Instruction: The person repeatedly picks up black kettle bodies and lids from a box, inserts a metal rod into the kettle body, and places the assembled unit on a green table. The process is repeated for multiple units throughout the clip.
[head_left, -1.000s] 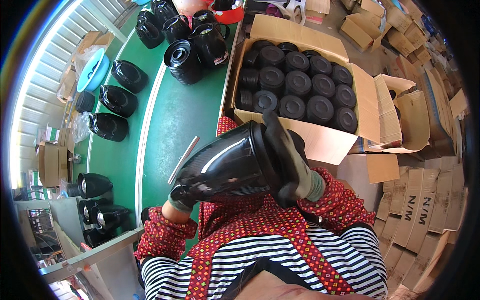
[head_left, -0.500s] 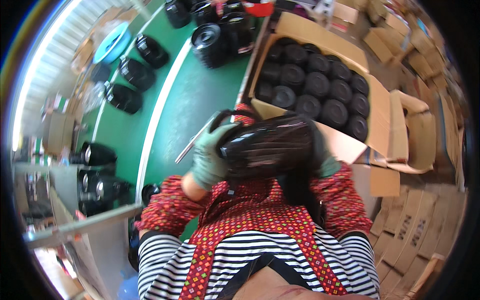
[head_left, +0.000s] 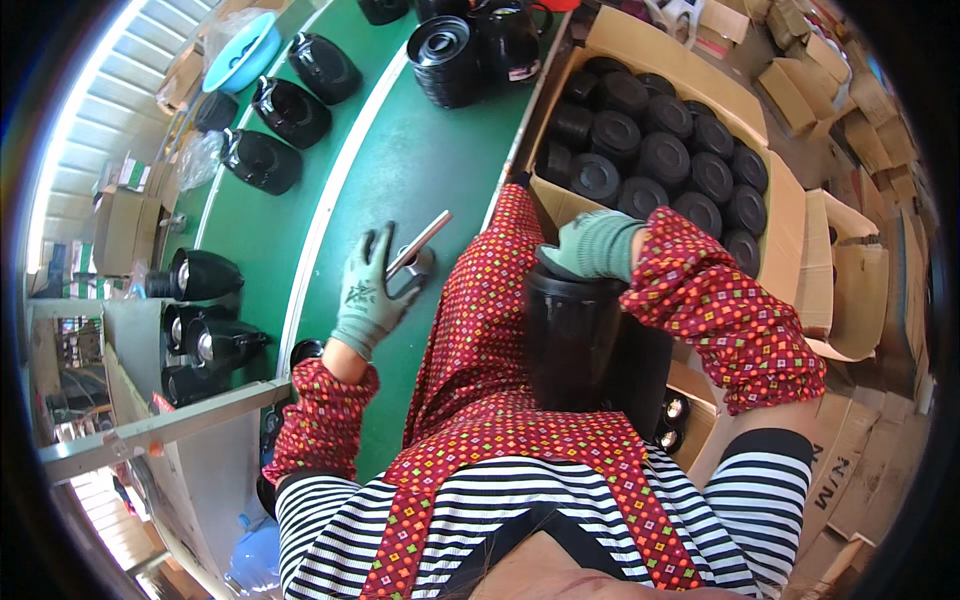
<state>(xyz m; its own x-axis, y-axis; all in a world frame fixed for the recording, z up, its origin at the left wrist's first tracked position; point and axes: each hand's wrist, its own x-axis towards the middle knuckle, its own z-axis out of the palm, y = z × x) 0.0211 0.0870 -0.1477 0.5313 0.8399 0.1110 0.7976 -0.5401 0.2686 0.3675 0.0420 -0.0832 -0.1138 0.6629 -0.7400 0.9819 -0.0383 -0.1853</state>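
Note:
My right hand (head_left: 598, 246), in a grey-green knitted glove, is closed over the top of a glossy black jug (head_left: 572, 345). The jug stands roughly upright on my lap, against the red patterned apron (head_left: 480, 310). What the fingertips grip at its top is partly hidden. My left hand (head_left: 368, 300), gloved alike, is held over the green table with its fingers apart. A thin rod (head_left: 428, 238) lies beside its fingertips, one end hidden behind the thumb. Under the rod sits a small round metallic piece (head_left: 418, 264).
An open cardboard box (head_left: 690, 62) full of round black pieces (head_left: 640, 150) stands at the right. Several black jugs (head_left: 290, 112) line the green table (head_left: 375, 170), with a stack of black round parts (head_left: 442, 65) and a blue basin (head_left: 243, 52) farther off. A metal rail (head_left: 165, 432) crosses lower left.
The jug has gone from lying sideways between both hands to upright on my lap. My left hand has let go and moved left over the table; my right hand is now at the jug's top.

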